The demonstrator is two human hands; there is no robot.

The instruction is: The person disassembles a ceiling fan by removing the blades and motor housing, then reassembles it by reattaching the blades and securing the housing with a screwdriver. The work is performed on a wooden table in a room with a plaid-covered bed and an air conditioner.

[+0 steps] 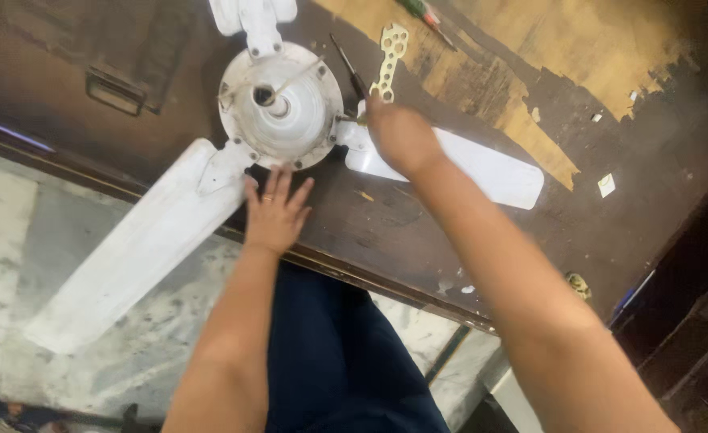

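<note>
On a worn dark bench (418,216), white ceiling fan (280,108) lying motor-up, steadied by left hand (275,212) spread flat at its rim; right hand (400,136) curled at blade bracket, grip hidden.

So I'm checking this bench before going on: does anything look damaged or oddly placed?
Yes. The tabletop has its dark surface worn away in pale ragged patches at the far side. The ceiling fan lies with one blade hanging past the table's near edge, unsupported.
</note>
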